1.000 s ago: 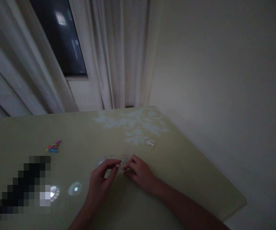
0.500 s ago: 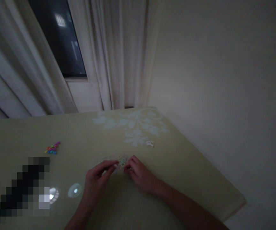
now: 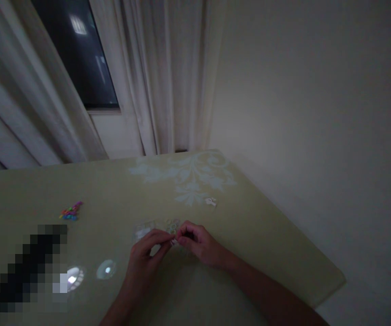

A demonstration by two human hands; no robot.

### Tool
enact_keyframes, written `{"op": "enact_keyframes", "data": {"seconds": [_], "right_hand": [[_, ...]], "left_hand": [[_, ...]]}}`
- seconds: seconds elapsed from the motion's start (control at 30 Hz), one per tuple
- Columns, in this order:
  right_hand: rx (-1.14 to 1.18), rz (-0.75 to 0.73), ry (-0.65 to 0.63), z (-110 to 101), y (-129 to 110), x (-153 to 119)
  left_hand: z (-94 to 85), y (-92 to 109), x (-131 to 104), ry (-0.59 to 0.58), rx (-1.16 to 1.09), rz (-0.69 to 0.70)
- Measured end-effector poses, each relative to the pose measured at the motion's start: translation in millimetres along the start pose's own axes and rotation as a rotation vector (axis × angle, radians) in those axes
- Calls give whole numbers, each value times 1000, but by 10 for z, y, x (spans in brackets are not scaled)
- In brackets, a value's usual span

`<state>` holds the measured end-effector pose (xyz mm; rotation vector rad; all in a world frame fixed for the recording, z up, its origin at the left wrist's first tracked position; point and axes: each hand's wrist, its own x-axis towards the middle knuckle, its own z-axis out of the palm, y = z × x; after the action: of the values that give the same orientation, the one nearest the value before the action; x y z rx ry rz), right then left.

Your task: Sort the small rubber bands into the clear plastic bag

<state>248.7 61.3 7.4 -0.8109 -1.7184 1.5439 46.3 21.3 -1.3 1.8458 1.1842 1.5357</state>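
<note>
My left hand (image 3: 151, 253) pinches a small white piece (image 3: 174, 242) between thumb and fingertips, over the near middle of the table. Close against it, my right hand (image 3: 198, 242) has its thumb and index finger pressed together at the same piece; whether it holds something else is too small to tell. Just beyond the fingertips lie several small pale rings (image 3: 172, 225). A clear plastic case or bag (image 3: 143, 228) is partly hidden behind my left hand.
Small multicoloured pieces (image 3: 71, 212) form a pile at the left. Some small white pieces (image 3: 210, 202) lie beyond my right hand. The table (image 3: 266, 235) meets a wall on the right; curtains (image 3: 168, 77) hang behind. A pixelated dark patch covers the lower left.
Both hands have come together; the gap between their fingertips has closed at the white piece. My left hand moved right, uncovering more of the clear plastic. The view has shifted slightly.
</note>
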Motion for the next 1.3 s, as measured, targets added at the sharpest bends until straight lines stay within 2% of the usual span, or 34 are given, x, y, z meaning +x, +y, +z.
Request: {"op": "enact_keyframes", "data": {"seconds": [0.13, 0.2, 0.33, 0.43, 0.53, 0.63, 0.77, 0.87, 1.0, 1.07, 1.17, 1.3], "right_hand": [[17, 4, -2, -48, -15, 20], [-28, -11, 46, -126, -24, 40], [-327, -2, 173, -407, -49, 60], [-545, 44, 50, -571, -51, 32], [-640, 122, -109, -579, -35, -14], [-755, 121, -118, -498, -27, -51], [-903, 41, -119, -418, -34, -77], [-760, -5, -114, -360, -25, -78], [-249, 4, -33, -209, -22, -71], [-94, 9, -40, -129, -36, -76], [3, 37, -72, -43, -39, -85], [57, 75, -58, -16, 17, -73]], "left_hand": [[-5, 34, -21, -33, 10, -28], [-6, 46, -34, -43, 23, -75], [-5, 25, -55, -14, 20, -187], [-1, -4, -62, 26, 26, -208], [1, -10, -59, 13, 36, -187], [0, 8, -48, -25, 40, -170], [8, 23, -34, -46, 34, -131], [29, 8, -36, -43, -6, -69], [65, -10, -56, -39, -46, -91], [76, -4, -64, -39, -59, -134], [77, 15, -65, -68, -64, -145], [62, 46, -45, -61, -49, -74]]}}
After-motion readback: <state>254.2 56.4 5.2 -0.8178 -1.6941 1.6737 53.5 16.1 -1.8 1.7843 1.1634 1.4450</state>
